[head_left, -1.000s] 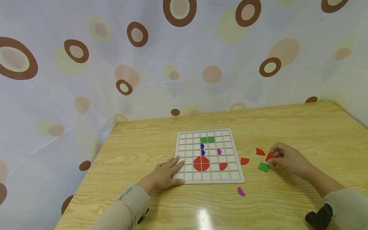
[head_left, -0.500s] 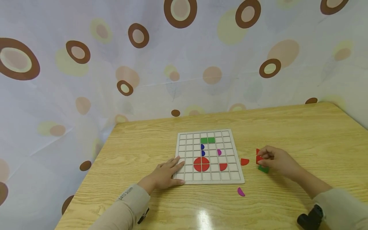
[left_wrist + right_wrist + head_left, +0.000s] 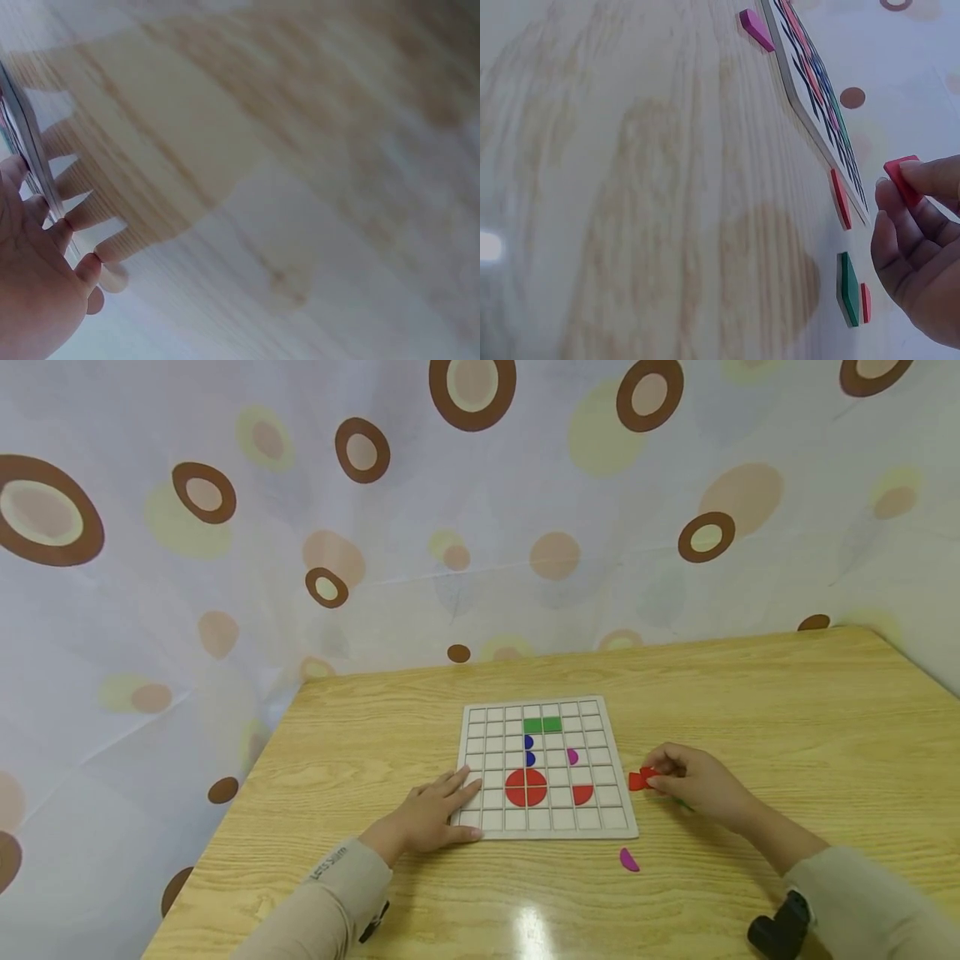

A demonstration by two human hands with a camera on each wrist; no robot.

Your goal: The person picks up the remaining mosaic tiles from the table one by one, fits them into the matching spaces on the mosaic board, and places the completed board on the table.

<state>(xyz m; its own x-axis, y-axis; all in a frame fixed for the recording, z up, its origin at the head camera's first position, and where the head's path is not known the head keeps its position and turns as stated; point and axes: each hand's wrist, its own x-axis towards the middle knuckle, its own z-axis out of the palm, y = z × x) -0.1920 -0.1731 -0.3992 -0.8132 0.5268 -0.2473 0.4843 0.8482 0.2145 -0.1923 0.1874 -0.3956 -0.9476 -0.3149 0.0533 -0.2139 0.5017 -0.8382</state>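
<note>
A white grid board [image 3: 495, 822] lies on the wooden table, with green, blue, red and purple flat pieces in some of its squares. My left hand [image 3: 429, 814] rests on the board's left edge, fingers spread; the left wrist view shows its fingertips along that edge. Just right of the board, my right hand [image 3: 701, 783] pinches a red quarter-circle piece [image 3: 905, 176] between thumb and fingers, raised off the table. Below it on the table lie another red quarter-circle [image 3: 635, 782], a green rectangle [image 3: 848, 289] mostly hidden by the hand in the head view, and a further red piece [image 3: 866, 303].
A purple half-circle piece [image 3: 629, 860] lies in front of the board's near right corner. Behind the wooden table [image 3: 375, 710] hangs a pale curtain [image 3: 412, 510] with brown and peach circles. Dark wrist devices [image 3: 780, 927] are strapped at the sleeves.
The right hand has lifted the red quarter-circle and carried it left, from beside the green rectangle to near the board's right edge. The left hand has stayed put.
</note>
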